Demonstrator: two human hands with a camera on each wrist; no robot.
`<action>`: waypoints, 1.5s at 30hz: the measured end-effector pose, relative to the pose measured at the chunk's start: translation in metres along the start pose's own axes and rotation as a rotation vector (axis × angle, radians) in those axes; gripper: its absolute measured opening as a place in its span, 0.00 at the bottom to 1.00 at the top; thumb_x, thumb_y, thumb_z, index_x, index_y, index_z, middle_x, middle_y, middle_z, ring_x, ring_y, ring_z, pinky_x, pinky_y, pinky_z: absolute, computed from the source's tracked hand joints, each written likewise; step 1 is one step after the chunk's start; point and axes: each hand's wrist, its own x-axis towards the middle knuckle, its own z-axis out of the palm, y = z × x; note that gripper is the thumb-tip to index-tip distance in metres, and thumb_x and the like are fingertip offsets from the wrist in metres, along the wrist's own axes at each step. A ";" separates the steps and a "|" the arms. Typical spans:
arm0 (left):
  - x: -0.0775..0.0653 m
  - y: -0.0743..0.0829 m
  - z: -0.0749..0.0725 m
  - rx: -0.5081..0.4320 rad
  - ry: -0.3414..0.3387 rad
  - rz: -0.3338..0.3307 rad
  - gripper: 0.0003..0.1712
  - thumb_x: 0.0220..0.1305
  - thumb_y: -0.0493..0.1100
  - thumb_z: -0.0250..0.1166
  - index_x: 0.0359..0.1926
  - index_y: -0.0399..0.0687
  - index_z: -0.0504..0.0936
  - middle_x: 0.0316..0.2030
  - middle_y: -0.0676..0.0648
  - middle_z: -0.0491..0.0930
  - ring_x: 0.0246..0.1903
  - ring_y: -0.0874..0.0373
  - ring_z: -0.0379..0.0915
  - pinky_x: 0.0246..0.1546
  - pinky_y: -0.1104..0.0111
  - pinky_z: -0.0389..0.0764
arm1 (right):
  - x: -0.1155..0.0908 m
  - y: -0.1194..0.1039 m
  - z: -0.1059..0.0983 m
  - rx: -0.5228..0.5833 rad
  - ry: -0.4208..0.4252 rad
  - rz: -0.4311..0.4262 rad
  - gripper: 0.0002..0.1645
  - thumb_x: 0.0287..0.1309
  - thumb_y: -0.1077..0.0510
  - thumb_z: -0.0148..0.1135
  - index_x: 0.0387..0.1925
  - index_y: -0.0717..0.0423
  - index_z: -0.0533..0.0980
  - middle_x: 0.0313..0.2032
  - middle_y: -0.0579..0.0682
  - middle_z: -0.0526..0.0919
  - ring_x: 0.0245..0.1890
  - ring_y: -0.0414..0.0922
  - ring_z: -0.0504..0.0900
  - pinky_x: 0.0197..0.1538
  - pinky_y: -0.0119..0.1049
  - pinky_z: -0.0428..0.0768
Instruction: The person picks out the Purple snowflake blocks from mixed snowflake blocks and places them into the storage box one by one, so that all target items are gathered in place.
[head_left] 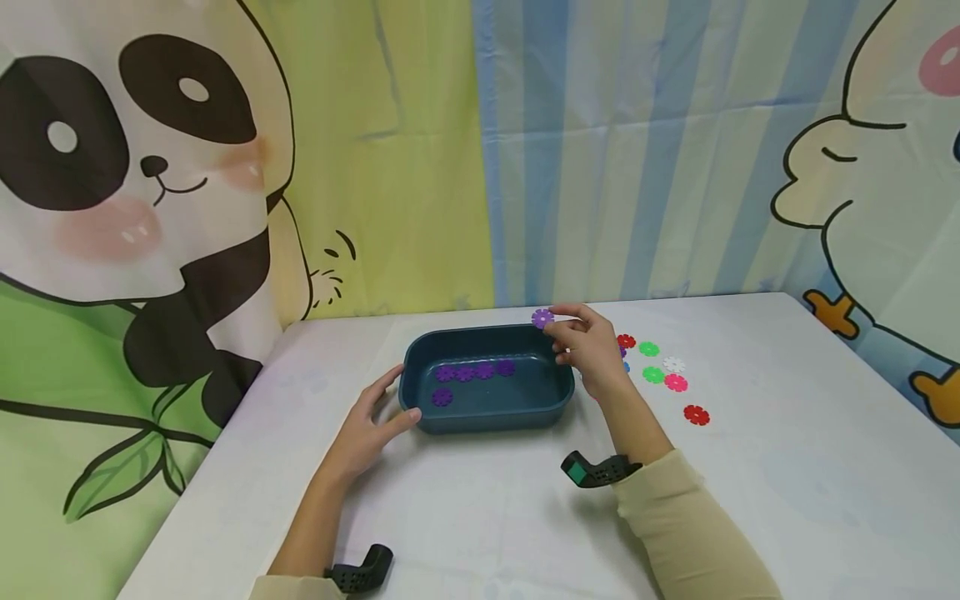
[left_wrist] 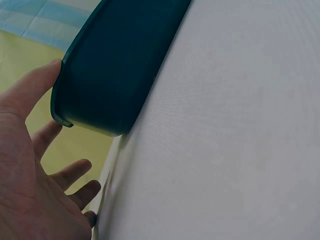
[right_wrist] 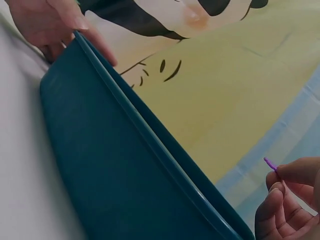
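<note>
Held between the thumb and index finger of my right hand (head_left: 588, 346) is a purple snowflake building disc (head_left: 542, 317), above the far right of a dark teal plastic box (head_left: 487, 422). In the right wrist view the disc (right_wrist: 270, 164) appears edge-on. Several purple discs (head_left: 465, 373) lie inside the box, most in a row and one nearer the front. My left hand (head_left: 365, 433) rests against the box's left end with thumb and index finger spread and touching the rim. The left wrist view shows its other fingers (left_wrist: 72, 174) apart and away from the box.
Right of the box, loose discs in red (head_left: 697, 415), green (head_left: 649, 349), pink (head_left: 676, 382) and white (head_left: 673, 365) lie on the white table (head_left: 480, 508). My right hand partly covers a few more. A printed curtain (head_left: 390, 167) hangs behind the table.
</note>
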 end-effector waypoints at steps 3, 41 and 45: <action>0.000 0.000 0.000 -0.003 0.002 0.004 0.45 0.67 0.55 0.70 0.79 0.71 0.59 0.81 0.44 0.51 0.81 0.37 0.44 0.76 0.34 0.51 | -0.001 0.000 0.006 0.007 -0.024 -0.012 0.24 0.69 0.56 0.67 0.65 0.52 0.76 0.37 0.46 0.82 0.29 0.41 0.77 0.33 0.25 0.83; 0.000 0.001 0.002 -0.015 -0.001 -0.006 0.45 0.67 0.54 0.71 0.79 0.72 0.59 0.82 0.45 0.51 0.81 0.37 0.44 0.76 0.34 0.50 | 0.000 0.023 0.079 -0.445 -0.431 0.037 0.13 0.62 0.65 0.69 0.49 0.59 0.83 0.34 0.53 0.82 0.27 0.44 0.79 0.27 0.33 0.84; 0.000 0.000 0.001 -0.022 -0.001 -0.006 0.44 0.67 0.53 0.71 0.79 0.72 0.59 0.82 0.45 0.51 0.81 0.38 0.44 0.76 0.33 0.50 | 0.001 0.024 0.087 -0.546 -0.415 0.039 0.12 0.62 0.65 0.69 0.47 0.60 0.83 0.34 0.54 0.81 0.27 0.44 0.80 0.26 0.33 0.83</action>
